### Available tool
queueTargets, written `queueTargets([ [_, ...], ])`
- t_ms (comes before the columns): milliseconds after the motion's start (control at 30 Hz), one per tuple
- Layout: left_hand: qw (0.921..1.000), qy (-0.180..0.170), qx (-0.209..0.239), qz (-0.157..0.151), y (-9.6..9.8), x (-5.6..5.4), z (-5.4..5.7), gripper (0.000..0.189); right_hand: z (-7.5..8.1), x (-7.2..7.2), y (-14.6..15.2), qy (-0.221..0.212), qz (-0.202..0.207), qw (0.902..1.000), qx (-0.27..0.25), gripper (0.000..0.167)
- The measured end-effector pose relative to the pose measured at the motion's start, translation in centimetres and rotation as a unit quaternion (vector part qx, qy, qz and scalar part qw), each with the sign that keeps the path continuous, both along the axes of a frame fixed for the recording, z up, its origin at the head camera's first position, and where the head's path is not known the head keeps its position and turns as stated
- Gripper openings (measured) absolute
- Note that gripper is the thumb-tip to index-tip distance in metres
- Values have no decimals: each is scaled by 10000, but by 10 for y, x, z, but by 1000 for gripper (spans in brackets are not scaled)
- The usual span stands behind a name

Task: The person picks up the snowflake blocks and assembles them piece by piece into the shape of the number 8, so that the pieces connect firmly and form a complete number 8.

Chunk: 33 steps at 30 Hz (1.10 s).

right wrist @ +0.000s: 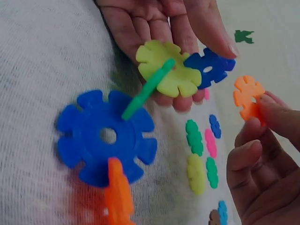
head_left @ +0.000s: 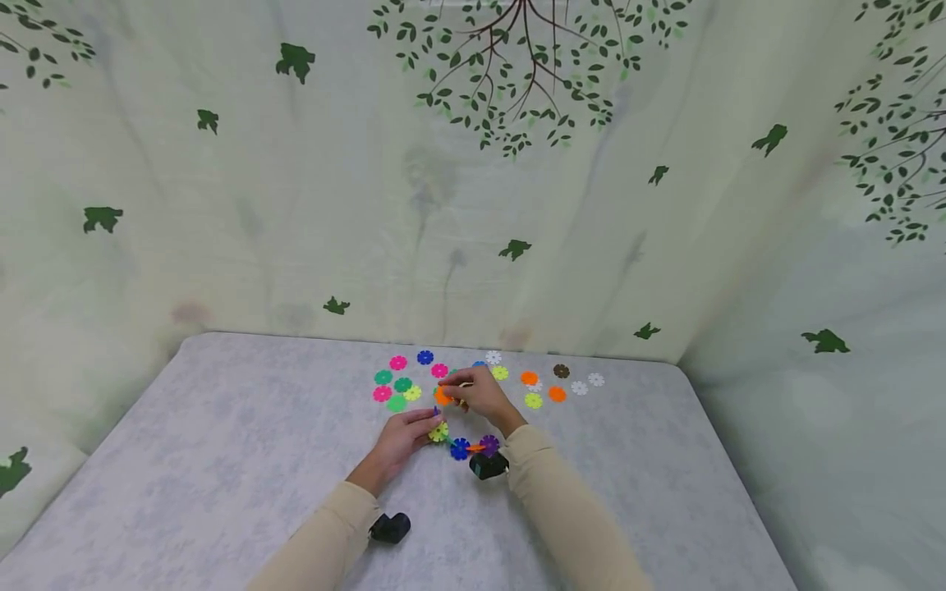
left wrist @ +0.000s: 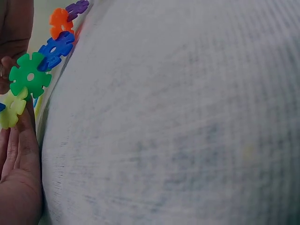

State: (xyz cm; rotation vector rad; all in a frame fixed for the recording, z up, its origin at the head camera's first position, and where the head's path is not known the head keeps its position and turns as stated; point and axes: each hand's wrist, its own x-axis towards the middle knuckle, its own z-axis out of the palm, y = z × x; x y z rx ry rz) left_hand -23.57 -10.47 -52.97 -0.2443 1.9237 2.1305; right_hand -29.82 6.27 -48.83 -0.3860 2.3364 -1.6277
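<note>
My left hand (head_left: 405, 437) holds one end of a chain of slotted plastic flower discs. At that end a blue disc (right wrist: 220, 70) sits between thumb and fingers, joined to a yellow disc (right wrist: 147, 54) that lies against the fingers. From there the chain runs on through a green disc (left wrist: 21, 77), a larger-looking blue disc (right wrist: 75, 136), an orange one (left wrist: 58, 19) and a purple one (head_left: 489, 444), low over the table. Just beyond, my right hand (head_left: 479, 392) pinches a separate orange disc (right wrist: 246, 96) by its edge, apart from the blue end disc.
Loose discs lie scattered toward the back of the grey cloth-covered table (head_left: 222, 443): pink (head_left: 398, 363), green (head_left: 383, 377) and blue ones (head_left: 424, 357) left, orange (head_left: 557, 394), white (head_left: 595, 379) and brown ones (head_left: 562, 371) right. A leaf-printed curtain (head_left: 355, 205) hangs behind.
</note>
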Motion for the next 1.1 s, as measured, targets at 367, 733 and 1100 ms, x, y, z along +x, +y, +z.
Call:
queueTargets([
  [367,9999,-70,101,29,1,-3,2,36,-4,1,-9,96,-350,9992,176,14],
  [733,10000,-47,73,41,4,-2,-1,30,-7,4,-8,-91,163,9994,287,17],
  [1100,9990,176,-362,192,4,-1,-1,29,-10,6,-10,-140,26,9999,53,14],
])
